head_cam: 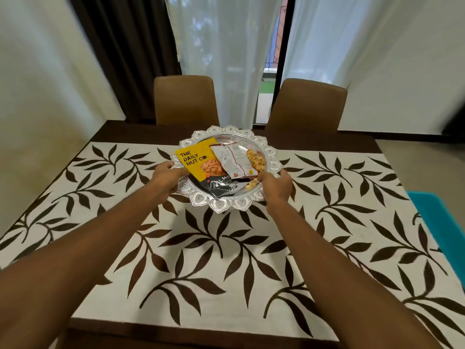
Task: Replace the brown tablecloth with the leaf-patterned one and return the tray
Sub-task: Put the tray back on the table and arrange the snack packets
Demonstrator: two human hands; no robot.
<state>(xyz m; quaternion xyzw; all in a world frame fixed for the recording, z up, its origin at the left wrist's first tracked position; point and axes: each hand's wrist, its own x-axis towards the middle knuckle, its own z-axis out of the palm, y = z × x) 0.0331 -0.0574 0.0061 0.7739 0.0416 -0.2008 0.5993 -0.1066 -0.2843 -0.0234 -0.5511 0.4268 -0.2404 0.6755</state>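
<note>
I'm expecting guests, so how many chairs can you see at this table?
2. The left chair and the right chair both stand at the far side of the table. Others may be hidden outside the view.

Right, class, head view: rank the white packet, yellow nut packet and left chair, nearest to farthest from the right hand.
1. white packet, beside the right hand
2. yellow nut packet, left on the tray
3. left chair, far side
</note>
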